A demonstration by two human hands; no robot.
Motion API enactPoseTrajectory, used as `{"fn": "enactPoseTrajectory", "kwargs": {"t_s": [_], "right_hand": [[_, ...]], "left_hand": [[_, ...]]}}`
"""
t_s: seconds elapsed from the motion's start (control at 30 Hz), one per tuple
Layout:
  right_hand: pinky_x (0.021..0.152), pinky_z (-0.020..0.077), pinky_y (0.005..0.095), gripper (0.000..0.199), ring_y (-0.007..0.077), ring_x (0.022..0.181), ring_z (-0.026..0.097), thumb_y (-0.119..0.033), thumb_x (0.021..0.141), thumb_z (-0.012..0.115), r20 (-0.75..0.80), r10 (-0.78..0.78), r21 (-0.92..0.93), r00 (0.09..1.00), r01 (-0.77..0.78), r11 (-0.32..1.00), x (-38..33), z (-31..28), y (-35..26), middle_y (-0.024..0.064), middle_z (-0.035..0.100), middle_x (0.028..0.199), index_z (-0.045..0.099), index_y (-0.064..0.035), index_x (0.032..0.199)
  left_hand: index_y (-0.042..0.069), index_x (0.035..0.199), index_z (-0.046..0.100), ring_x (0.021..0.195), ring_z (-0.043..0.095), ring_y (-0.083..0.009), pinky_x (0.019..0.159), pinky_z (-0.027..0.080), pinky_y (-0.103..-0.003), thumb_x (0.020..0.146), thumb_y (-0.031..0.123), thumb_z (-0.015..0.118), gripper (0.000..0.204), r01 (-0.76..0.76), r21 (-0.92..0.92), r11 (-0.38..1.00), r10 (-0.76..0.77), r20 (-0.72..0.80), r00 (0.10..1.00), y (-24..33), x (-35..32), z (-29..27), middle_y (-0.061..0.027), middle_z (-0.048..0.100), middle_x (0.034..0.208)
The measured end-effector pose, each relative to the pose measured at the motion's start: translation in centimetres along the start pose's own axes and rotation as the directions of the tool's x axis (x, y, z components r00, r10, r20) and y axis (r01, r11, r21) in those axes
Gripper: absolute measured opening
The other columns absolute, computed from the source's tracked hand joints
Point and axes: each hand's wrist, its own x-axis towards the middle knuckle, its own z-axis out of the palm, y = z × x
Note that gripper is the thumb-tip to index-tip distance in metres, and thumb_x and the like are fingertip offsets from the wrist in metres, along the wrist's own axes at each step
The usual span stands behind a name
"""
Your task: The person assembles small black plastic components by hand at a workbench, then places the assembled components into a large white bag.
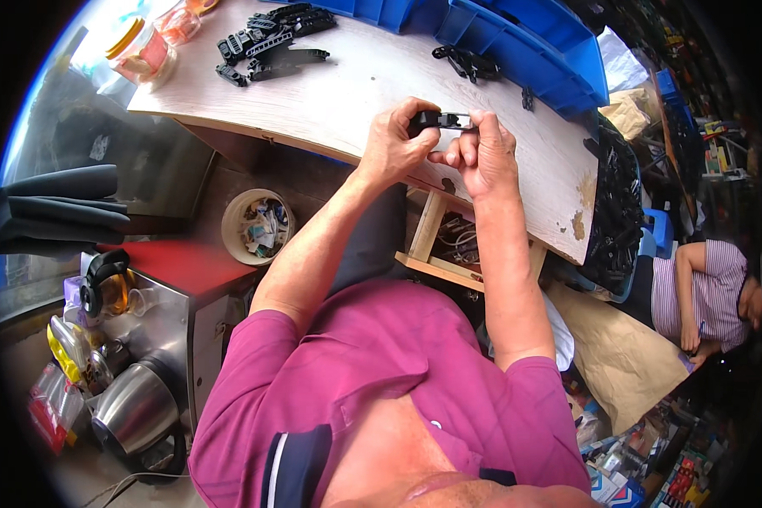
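Above the table's near edge, both hands hold one small black plastic part [436, 121] with a thin, lighter strip at its right end. My left hand [389, 144] is closed round the black body between thumb and fingers. My right hand [487, 152] pinches the right end, its other fingers curled. What exactly the part is I cannot make out. A heap of similar black plastic parts [267, 41] lies on the table at the far left. Further black pieces [466, 63] lie beyond my hands, beside a blue bin.
Blue plastic bins [525, 55] line the back of the white table [347, 93]. A jar [140, 52] stands at its left corner. Below are an open wooden drawer [432, 224] and a waste bucket [230, 222]. At right, a person in a striped shirt [677, 288] is beside a crate of black parts [614, 212].
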Motion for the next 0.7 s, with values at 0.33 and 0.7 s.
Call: {"fn": "enactPoseTrajectory", "kwargs": {"t_s": [0.33,0.7], "right_hand": [[0.038,0.0391,0.0297,0.020,0.0146,0.036,0.042,-0.020,0.088,0.063,-0.094,0.018,-0.009,0.995,-0.019,1.000,-0.4,-0.5,1.1,0.0005,0.042,0.048,0.054,-0.0073,0.076],[0.037,0.0395,0.0275,0.027,0.0088,0.040,0.041,-0.028,0.085,0.071,-0.257,0.033,-0.171,0.966,-0.079,0.982,-0.5,0.0,1.9,-0.0010,0.045,0.052,0.059,-0.0038,0.080]], "left_hand": [[0.002,0.101,0.065,0.065,0.060,-0.0149,0.062,0.049,-0.029,0.078,0.006,0.061,0.024,-0.069,0.133,0.989,0.049,0.146,0.988,1.3,-0.4,0.0,-0.0112,0.063,0.073],[0.000,0.089,0.067,0.052,0.057,-0.0104,0.050,0.046,-0.027,0.085,0.017,0.067,0.017,0.159,-0.064,0.985,-0.159,0.007,0.987,0.7,0.4,0.1,-0.0069,0.064,0.065]]}}
